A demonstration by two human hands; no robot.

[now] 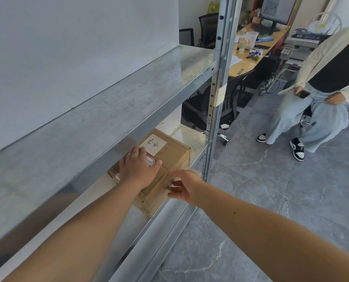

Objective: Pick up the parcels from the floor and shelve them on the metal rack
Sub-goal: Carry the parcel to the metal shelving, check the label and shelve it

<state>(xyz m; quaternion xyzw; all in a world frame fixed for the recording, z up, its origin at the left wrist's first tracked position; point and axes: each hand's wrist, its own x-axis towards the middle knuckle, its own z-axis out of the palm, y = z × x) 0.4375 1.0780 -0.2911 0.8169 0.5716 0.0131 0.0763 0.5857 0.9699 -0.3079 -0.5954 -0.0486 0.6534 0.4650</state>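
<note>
A brown cardboard parcel (170, 157) with a white handwritten label lies on a lower shelf of the metal rack (108, 110), its near corner at the shelf's front edge. My left hand (138, 169) rests flat on top of the parcel, fingers spread and reaching under the shelf above. My right hand (187, 187) hovers at the parcel's front right side with fingers apart, at or just off the cardboard. Part of the parcel is hidden behind the upper shelf.
A rack upright (216, 94) stands just right of the parcel. A seated person (320, 94) holding a phone is at the right on the grey tiled floor (271, 190). Behind are a cluttered desk (251, 51) and black office chairs (208, 29).
</note>
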